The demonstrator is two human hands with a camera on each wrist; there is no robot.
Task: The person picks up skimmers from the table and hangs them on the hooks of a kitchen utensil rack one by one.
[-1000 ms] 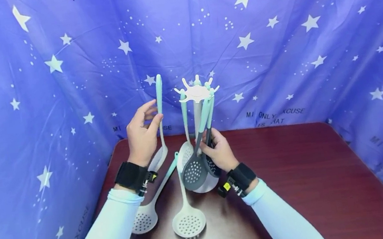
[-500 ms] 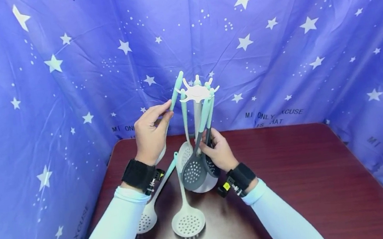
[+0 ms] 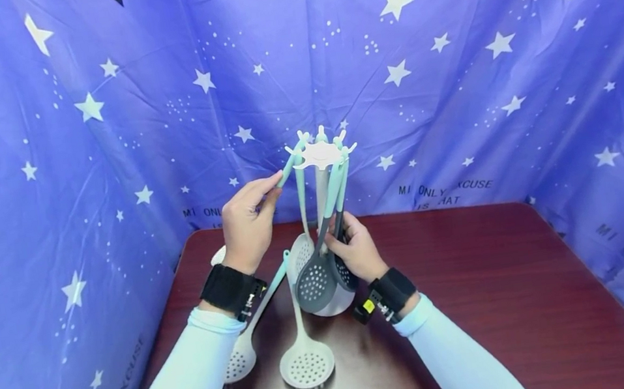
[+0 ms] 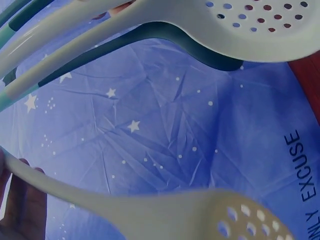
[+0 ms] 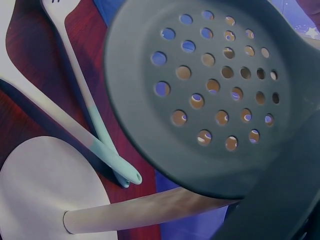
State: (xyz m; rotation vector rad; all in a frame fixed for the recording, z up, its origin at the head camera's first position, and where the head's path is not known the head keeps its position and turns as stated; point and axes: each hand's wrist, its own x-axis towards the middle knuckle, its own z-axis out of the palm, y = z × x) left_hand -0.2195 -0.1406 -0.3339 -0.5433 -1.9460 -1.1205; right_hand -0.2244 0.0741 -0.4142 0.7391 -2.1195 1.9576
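My left hand [image 3: 248,229] pinches the mint handle [image 3: 288,170] of a white skimmer, its top overlapping the hooks on the left side of a white utensil rack [image 3: 321,154]. The held skimmer's perforated head [image 4: 245,220] shows in the left wrist view; in the head view my hand mostly hides it. My right hand [image 3: 357,251] grips the rack's upright post low down, behind the hanging tools. On the rack hang a dark grey skimmer [image 3: 316,284], a white skimmer [image 3: 300,255] and other mint-handled utensils. The dark skimmer fills much of the right wrist view.
Two more white perforated utensils lie on the dark red table [image 3: 477,278]: a round-headed one [image 3: 307,361] in front of the rack and another [image 3: 241,357] near my left forearm. The rack's round white base [image 5: 45,180] stands on the table. A blue star-patterned curtain [image 3: 356,77] surrounds it.
My left hand has moved right, bringing the white skimmer to the rack. Its handle has gone from nearly upright to tilted, with its top among the hooks. My right hand stays put.
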